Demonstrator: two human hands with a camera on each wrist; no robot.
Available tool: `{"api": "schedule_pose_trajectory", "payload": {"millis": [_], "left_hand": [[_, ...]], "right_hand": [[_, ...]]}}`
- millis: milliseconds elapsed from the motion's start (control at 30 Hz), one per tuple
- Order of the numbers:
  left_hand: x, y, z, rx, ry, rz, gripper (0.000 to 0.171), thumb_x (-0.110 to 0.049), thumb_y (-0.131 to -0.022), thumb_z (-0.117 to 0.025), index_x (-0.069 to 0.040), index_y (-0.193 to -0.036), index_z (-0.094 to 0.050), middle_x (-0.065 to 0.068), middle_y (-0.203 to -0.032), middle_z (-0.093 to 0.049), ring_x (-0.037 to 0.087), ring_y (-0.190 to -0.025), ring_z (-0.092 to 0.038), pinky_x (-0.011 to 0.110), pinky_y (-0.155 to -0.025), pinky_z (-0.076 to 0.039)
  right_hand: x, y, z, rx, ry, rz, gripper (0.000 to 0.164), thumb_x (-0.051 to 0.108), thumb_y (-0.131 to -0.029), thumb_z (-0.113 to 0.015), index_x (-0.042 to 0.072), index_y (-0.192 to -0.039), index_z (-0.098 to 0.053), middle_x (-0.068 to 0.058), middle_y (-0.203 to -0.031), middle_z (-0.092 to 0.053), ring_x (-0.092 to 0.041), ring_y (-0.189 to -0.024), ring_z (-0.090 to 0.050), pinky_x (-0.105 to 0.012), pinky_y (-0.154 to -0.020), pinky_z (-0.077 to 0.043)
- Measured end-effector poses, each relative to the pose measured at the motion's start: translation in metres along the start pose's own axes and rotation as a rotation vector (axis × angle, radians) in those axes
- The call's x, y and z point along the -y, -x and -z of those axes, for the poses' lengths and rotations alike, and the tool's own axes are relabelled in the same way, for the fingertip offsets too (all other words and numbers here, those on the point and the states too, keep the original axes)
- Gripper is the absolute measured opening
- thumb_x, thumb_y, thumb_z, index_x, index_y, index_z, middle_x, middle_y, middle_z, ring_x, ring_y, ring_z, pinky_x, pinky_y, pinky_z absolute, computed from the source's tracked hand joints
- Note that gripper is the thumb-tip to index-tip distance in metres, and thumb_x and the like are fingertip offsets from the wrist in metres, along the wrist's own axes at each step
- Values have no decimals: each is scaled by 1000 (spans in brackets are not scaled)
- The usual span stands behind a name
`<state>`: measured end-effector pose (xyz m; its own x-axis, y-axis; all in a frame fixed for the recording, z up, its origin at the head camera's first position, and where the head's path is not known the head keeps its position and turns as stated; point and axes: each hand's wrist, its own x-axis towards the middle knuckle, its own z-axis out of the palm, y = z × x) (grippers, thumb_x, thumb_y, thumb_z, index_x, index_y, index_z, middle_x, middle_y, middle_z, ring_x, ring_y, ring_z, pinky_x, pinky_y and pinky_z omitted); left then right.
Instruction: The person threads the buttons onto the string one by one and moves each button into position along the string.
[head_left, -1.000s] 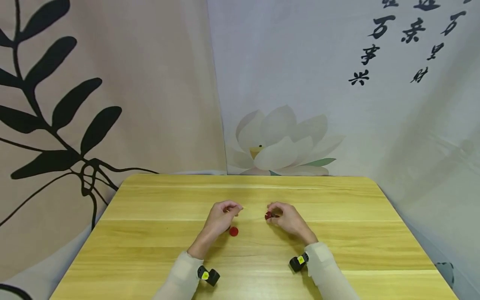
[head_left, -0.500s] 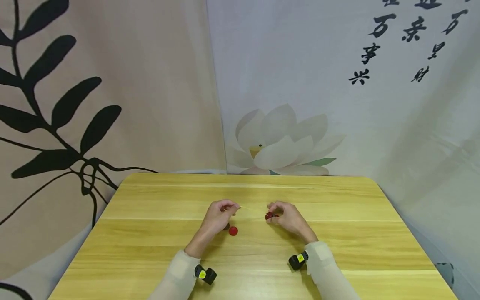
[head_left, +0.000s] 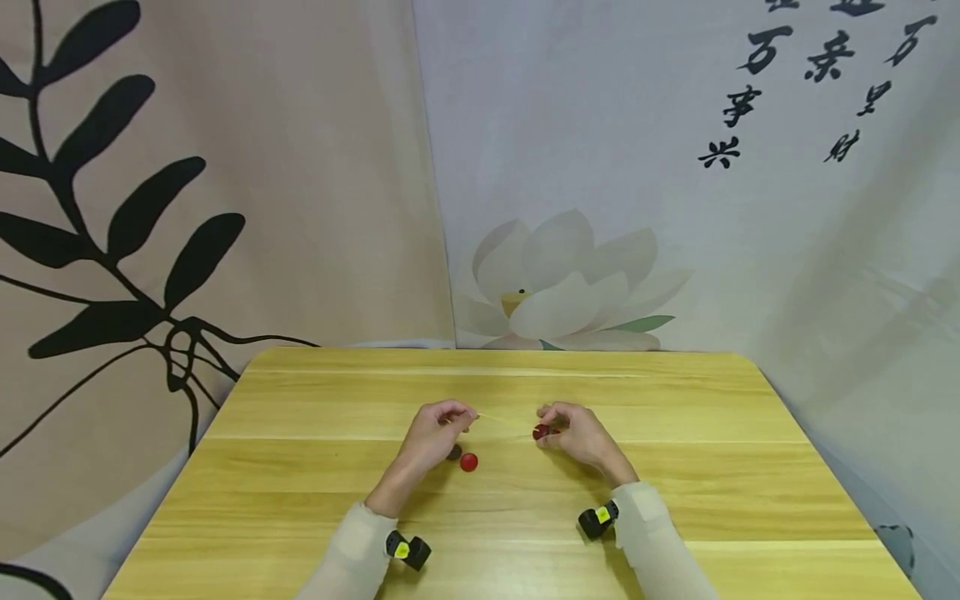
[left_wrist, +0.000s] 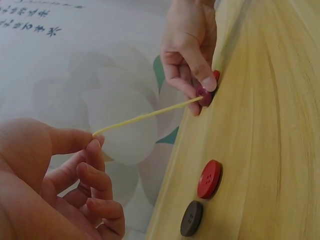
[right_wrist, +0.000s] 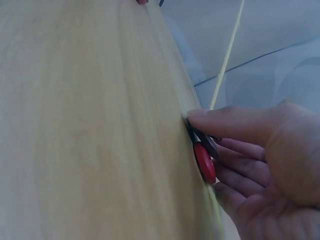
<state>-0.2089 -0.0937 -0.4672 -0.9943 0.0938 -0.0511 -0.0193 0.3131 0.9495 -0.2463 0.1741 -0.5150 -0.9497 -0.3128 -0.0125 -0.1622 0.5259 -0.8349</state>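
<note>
My left hand (head_left: 441, 433) pinches the end of a yellow string (left_wrist: 145, 116) between thumb and index finger. The string runs taut across to a maroon button (left_wrist: 204, 95), where it meets the face. My right hand (head_left: 579, 435) pinches that button between thumb and fingers, low over the table. Behind it, in the right wrist view, a bright red button (right_wrist: 206, 162) sits against a dark disc under the thumb, and more string trails below. On the table near my left hand lie a four-hole red button (left_wrist: 209, 179) and a dark brown button (left_wrist: 191, 218).
The wooden table (head_left: 315, 517) spreads under both hands, its far edge close to a printed cloth backdrop (head_left: 570, 150). Small black cameras, one on the left wrist (head_left: 408, 550) and one on the right wrist (head_left: 597, 522), sit at the sleeves.
My left hand has drawn slightly left, and the string now shows stretched between the hands. The brown button has come into sight beside the red one. My right hand has barely moved.
</note>
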Motion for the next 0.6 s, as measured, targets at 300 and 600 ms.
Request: {"api": "schedule_pose_trajectory", "payload": {"millis": [300,600], "left_hand": [[1,0,-2,5,7,16,20,-21,-97,-64,-3,-101,-73,4,-84,-62,34,-86,-57,27,-64,-44],[2,-1,-4,13,7,8,17,-21,-97,-64,-7,-98,-73,5,-85,-63,33,-87,-58,28,-66,-44]], "right_hand": [[-1,0,-1,3,-23,-5,21,1,-79,-80,9,-94,-66,-12,-130,-63,-36,-123,-58,-50,-105,-43],[-3,1,-1,5,-50,-22,25,0,-79,-79,10,-99,-68,-10,-131,-62,-32,-122,-59,-48,-106,-43]]}}
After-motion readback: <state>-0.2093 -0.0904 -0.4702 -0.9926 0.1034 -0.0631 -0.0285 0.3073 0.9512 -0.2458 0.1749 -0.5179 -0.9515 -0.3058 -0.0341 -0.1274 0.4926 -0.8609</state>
